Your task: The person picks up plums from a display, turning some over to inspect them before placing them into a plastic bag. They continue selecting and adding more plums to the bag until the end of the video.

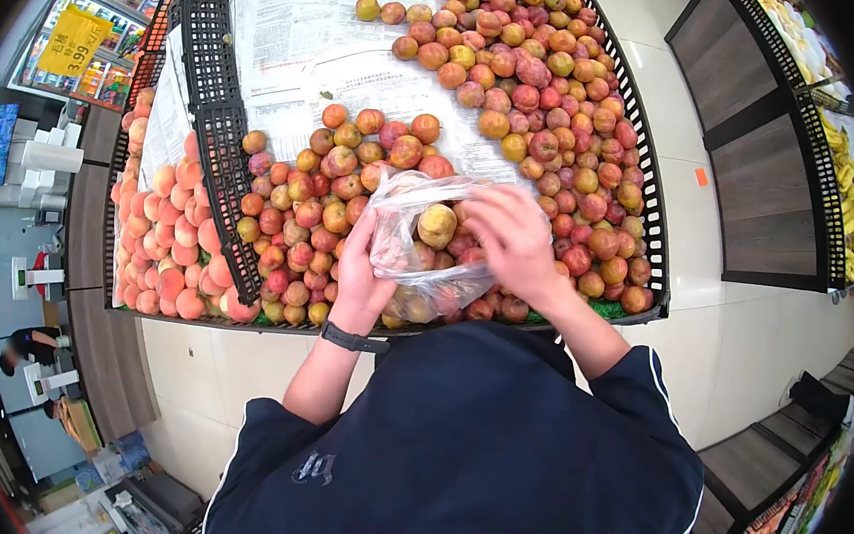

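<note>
The right hand [510, 235] covers part of the plastic bag [419, 236]. Its fingertips are hidden, so its grip cannot be told. The left hand [364, 262], closed on the bag's edge, hides its own palm. Beyond both hands, print on the newspaper [305, 37] is too small to read.

Left hand [365, 262], black watch [353, 341] on wrist, clutches clear plastic bag [400, 250] by its side. Bag holds several fruit, yellowish one [437, 225] on top. Right hand [512, 236] at bag mouth, fingers curled down, grip hidden. Bag hangs over heap of red-yellow fruit [300, 227] in black crate [655, 247]. Newspaper lining [305, 27] bare in middle. Black divider [220, 120] splits off peaches [164, 236] on left. Yellow price sign [72, 38] upper left. Dark blue shirt [473, 451] below.
</note>
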Tool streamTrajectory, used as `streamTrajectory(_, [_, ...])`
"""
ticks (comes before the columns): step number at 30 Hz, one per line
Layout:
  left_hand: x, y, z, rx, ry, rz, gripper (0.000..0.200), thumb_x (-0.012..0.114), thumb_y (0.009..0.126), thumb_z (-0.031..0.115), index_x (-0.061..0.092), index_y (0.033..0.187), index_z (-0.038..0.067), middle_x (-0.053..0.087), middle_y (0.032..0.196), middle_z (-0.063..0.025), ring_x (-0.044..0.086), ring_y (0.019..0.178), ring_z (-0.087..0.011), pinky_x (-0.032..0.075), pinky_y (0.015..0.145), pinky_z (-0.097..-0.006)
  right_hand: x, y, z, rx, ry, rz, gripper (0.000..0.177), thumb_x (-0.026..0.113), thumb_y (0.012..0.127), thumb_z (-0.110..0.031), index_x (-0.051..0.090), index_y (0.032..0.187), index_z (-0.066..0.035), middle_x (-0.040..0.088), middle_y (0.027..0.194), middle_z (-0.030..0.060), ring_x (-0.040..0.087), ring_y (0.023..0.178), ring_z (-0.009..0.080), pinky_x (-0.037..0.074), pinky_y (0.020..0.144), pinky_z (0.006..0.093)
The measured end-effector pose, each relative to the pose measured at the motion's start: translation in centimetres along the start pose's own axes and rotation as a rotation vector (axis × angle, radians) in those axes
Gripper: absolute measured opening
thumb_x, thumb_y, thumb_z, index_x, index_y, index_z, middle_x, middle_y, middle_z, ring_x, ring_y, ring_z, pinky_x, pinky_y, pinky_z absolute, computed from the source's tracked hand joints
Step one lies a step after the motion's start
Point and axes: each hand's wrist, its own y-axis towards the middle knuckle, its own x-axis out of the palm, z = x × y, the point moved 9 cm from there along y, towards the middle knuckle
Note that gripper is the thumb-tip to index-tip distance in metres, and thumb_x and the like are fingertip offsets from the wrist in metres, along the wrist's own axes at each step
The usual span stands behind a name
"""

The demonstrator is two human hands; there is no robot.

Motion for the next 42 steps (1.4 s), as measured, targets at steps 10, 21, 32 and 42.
streamTrajectory(10, [-1.5, 0.7, -0.7, -0.049, -0.167, -0.125, 0.038, 0.047, 0.106, 0.027, 0.055, 0.132, 0.001, 0.065, 0.127, -0.0099, 0.063, 0.115, -0.0198, 0.052, 0.098, -0.0334, -3.7, 0.6, 12.6, 0.288, -0.282, -0.022, 0.015, 0.068, 0.089, -0.006, 0.069, 0.104, -0.002, 0.066, 0.091, 0.01, 0.065, 0.08, 0.0223, 0.054, 0.067, 0.0319])
streamTrajectory(21, [0.4, -0.3, 0.0, 0.042, 0.033, -0.034, 0.039, 0.046, 0.106, 0.028, 0.054, 0.134, 0.003, 0.065, 0.124, -0.0071, 0.063, 0.11, -0.0162, 0.052, 0.09, -0.0299, 1.5, -2.2, -1.0, 0.13, 0.049, -0.179, 0.03, 0.073, 0.085, -0.015, 0.063, 0.112, -0.009, 0.06, 0.095, 0.0095, 0.065, 0.083, 0.031, 0.054, 0.069, 0.04])
streamTrajectory(32, [-0.4, -0.1, -0.1, 0.039, 0.015, 0.028, 0.04, 0.048, 0.106, 0.026, 0.05, 0.139, 0.003, 0.064, 0.126, -0.0063, 0.062, 0.11, -0.015, 0.052, 0.09, -0.0284, -5.4, 0.3, 11.1, 0.505, 0.026, 0.083, 0.011, 0.068, 0.09, -0.009, 0.069, 0.097, 0.0, 0.067, 0.081, 0.0121, 0.066, 0.074, 0.0214, 0.053, 0.068, 0.032])
streamTrajectory(42, [-1.0, 0.0, -0.5, -0.003, -0.032, 0.005, 0.039, 0.049, 0.106, 0.027, 0.051, 0.138, 0.005, 0.064, 0.125, -0.0048, 0.063, 0.108, -0.0143, 0.054, 0.085, -0.0277, -0.8, 0.7, 16.1, 0.374, -0.172, -0.211, 0.049, 0.065, 0.08, 0.0, 0.055, 0.127, -0.01, 0.058, 0.125, 0.0139, 0.063, 0.108, 0.0348, 0.053, 0.091, 0.0425])
